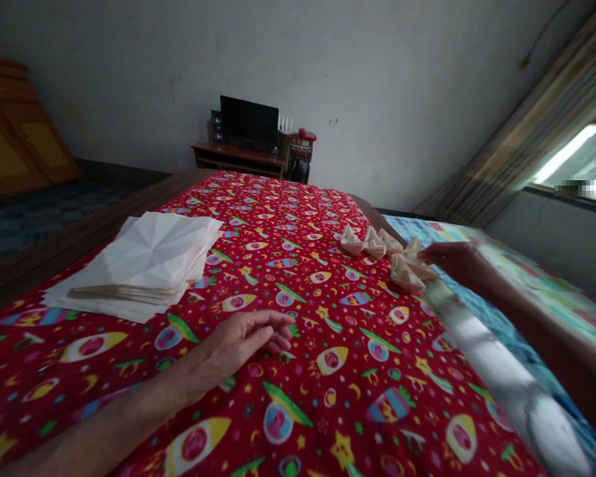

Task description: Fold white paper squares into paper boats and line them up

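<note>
My left hand [261,334] rests on the red patterned cloth [322,397], its fingers loosely bent and nothing held in them. At the right edge of the cloth, my right hand [449,257] reaches in and pinches a folded paper boat [421,266] at the end of a cluster. Several similar boats of pale paper stand beside it, among them a near one [404,273] and a far one [351,241]. To the left lies a stack of creased white paper sheets [153,255], apart from both hands.
A wooden bench edge [144,207] borders the cloth on the left. On the right is a bed or table with a blue and pastel cover [516,265]. Beyond the far end, a monitor [249,121] stands on a low desk [238,158] near a red telephone [306,136].
</note>
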The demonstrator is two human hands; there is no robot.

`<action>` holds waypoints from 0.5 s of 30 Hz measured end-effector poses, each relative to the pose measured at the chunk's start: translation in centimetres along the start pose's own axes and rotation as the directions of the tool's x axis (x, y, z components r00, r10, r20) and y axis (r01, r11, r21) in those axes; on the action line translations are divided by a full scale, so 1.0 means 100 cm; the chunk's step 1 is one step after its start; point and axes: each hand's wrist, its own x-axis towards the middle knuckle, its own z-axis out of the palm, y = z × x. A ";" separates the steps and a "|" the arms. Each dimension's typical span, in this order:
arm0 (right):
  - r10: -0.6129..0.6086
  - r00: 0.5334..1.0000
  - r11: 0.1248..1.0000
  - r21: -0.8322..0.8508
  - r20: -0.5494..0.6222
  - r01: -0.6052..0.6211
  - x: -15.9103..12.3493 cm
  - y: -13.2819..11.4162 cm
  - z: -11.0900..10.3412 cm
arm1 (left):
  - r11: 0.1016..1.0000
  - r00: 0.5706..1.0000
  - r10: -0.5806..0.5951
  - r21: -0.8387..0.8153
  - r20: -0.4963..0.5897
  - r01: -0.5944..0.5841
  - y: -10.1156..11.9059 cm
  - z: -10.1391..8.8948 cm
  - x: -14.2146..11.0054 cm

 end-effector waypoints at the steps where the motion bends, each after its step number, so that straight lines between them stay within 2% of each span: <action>1: -0.024 0.996 1.000 -0.018 0.089 0.026 0.002 0.004 -0.001 | 1.000 1.000 -0.001 -0.004 0.003 0.001 0.001 0.000 0.000; 3: -0.050 0.969 0.996 -0.058 0.241 0.066 0.003 0.009 0.000 | 1.000 1.000 -0.001 -0.027 0.003 0.001 0.002 -0.001 0.000; 6: -0.049 0.945 0.992 -0.098 0.323 0.085 0.003 0.014 0.005 | 0.998 1.000 -0.017 -0.055 0.006 0.017 0.002 -0.002 0.001; 12: -0.028 0.925 0.996 -0.067 0.380 0.058 0.003 0.019 0.013 | 0.998 0.999 -0.042 -0.043 0.003 0.042 -0.003 -0.005 0.001; 15: 0.009 0.949 1.000 -0.029 0.314 0.000 0.002 0.020 0.018 | 0.998 0.999 -0.037 -0.043 0.009 0.037 -0.003 -0.006 0.001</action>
